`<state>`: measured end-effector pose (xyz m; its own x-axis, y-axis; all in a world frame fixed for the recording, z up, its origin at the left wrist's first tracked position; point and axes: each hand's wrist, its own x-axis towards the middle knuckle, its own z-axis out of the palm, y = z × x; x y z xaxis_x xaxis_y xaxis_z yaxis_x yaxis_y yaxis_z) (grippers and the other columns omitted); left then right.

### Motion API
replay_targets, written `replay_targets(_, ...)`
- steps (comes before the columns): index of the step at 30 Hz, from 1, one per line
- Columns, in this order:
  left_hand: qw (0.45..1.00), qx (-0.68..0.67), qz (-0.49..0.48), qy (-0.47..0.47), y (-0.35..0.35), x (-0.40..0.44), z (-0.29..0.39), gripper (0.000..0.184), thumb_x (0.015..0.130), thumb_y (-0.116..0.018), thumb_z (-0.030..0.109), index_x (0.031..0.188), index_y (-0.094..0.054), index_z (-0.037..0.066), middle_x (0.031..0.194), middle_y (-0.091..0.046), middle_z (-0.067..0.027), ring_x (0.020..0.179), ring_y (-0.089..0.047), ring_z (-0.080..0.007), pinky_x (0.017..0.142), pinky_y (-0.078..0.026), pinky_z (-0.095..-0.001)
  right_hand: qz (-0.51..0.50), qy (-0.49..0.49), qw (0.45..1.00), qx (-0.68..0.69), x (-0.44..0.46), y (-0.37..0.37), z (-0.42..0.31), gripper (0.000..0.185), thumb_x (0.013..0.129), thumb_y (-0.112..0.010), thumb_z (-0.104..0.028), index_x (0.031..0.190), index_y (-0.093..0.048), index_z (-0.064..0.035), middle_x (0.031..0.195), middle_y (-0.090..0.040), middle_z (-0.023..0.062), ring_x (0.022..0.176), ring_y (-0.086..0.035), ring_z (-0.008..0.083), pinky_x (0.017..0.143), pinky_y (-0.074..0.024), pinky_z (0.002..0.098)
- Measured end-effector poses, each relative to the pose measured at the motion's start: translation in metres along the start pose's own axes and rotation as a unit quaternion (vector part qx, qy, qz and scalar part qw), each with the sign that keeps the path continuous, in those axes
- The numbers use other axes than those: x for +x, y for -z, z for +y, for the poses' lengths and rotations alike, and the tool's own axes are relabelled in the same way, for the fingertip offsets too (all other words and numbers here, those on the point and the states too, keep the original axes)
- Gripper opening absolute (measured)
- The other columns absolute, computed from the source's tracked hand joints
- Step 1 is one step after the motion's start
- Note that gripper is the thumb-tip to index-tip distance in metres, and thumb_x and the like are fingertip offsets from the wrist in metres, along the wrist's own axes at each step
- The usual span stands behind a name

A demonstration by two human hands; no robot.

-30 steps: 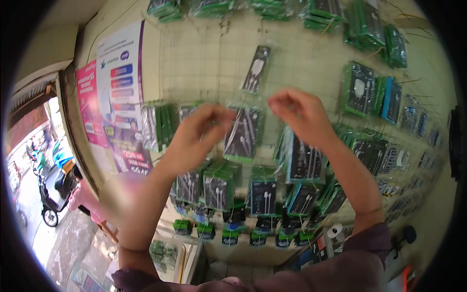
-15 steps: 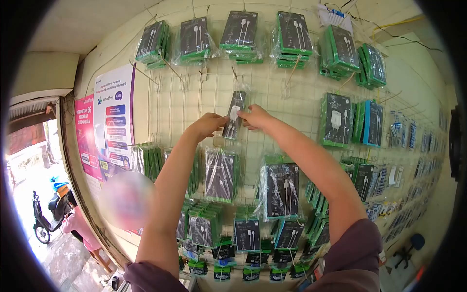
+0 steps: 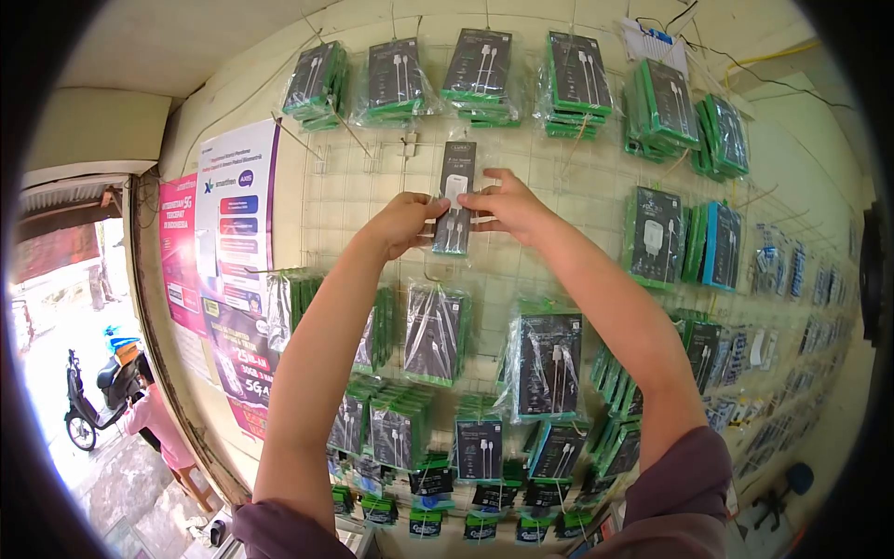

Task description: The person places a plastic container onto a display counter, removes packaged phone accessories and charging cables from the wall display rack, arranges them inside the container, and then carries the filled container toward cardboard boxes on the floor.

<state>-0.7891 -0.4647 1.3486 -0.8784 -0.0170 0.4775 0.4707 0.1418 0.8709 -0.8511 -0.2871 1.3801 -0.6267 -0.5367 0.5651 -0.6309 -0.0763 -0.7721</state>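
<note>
A narrow dark package (image 3: 455, 186) with a white charger and cable printed on it hangs upright against the wire grid, in the upper middle of the view. My left hand (image 3: 406, 222) pinches its left edge, thumb on the front. From the other side my right hand (image 3: 510, 209) grips the right edge, its thumb also on the front and its index finger raised. Below hangs a wrapped pack of cable boxes (image 3: 435, 334), touched by neither hand. The fingertips behind the narrow package are hidden.
Cable packs (image 3: 479, 70) hang in a row above my hands. More charger packs (image 3: 655, 233) hang to the right. Bare metal hooks stick out of the wire grid. Posters (image 3: 236, 214) cover the left wall; beyond the doorway are a scooter (image 3: 93, 401) and a person in pink (image 3: 160, 424).
Both hands, apart and blurred a second ago, came together on the narrow package. Since half a second ago the package has turned flatter towards the camera, and my thumbs now lie on its front.
</note>
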Motion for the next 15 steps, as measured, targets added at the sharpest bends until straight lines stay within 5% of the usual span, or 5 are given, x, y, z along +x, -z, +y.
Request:
replay_targets(2,1.000,0.002,0.005,-0.028,0.001,-0.009,0.009,0.028,0.096,-0.054,0.024,0.110,-0.057,0.000,0.100,-0.061,-0.0060,0.092,-0.059,-0.0176,0.085,-0.049,-0.0356,0.029,0.015,0.999,0.006,-0.010,-0.006,-0.013,0.099,0.078,-0.076,-0.012,0.145,-0.003,-0.0027,0.109,-0.057,0.0155,0.098,-0.060,0.0249,0.082,-0.0555,0.0406)
replay_targets(6,0.998,-0.027,-0.002,-0.052,0.011,-0.022,0.013,0.027,0.097,-0.053,0.025,0.109,-0.057,0.001,0.097,-0.061,-0.0048,0.090,-0.059,-0.0165,0.083,-0.048,-0.0337,0.019,-0.001,1.000,-0.007,-0.020,-0.014,-0.036,0.119,0.071,-0.082,-0.026,0.145,0.008,-0.0037,0.124,-0.050,0.0222,0.111,-0.054,0.0301,0.086,-0.0528,0.0429)
replay_targets(9,0.993,-0.048,-0.032,-0.107,0.027,-0.027,0.015,0.025,0.097,-0.052,0.025,0.110,-0.057,0.004,0.098,-0.061,-0.0020,0.086,-0.057,-0.0126,0.081,-0.047,-0.0327,0.131,0.091,0.975,-0.156,0.001,-0.014,-0.041,0.129,0.063,-0.086,-0.040,0.146,0.006,-0.0020,0.138,-0.036,0.0269,0.126,-0.041,0.0349,0.096,-0.0450,0.0459)
replay_targets(11,0.985,-0.050,-0.038,-0.164,0.035,-0.034,0.025,0.025,0.097,-0.052,0.025,0.108,-0.058,0.004,0.095,-0.060,-0.0011,0.085,-0.056,-0.0118,0.080,-0.047,-0.0308,0.193,0.297,0.914,-0.197,0.008,-0.018,-0.050,0.125,0.059,-0.083,-0.053,0.144,-0.010,0.0044,0.141,-0.028,0.0295,0.134,-0.029,0.0366,0.109,-0.0291,0.0442)
replay_targets(15,0.971,0.099,0.037,-0.215,0.044,-0.069,0.040,0.028,0.096,-0.054,0.023,0.113,-0.056,0.001,0.094,-0.060,0.0000,0.084,-0.053,-0.0083,0.076,-0.044,-0.0267,0.084,0.332,0.935,-0.096,-0.006,-0.050,-0.087,0.109,0.064,-0.080,-0.051,0.140,-0.025,0.0034,0.143,-0.027,0.0266,0.135,-0.027,0.0369,0.108,-0.0279,0.0453)
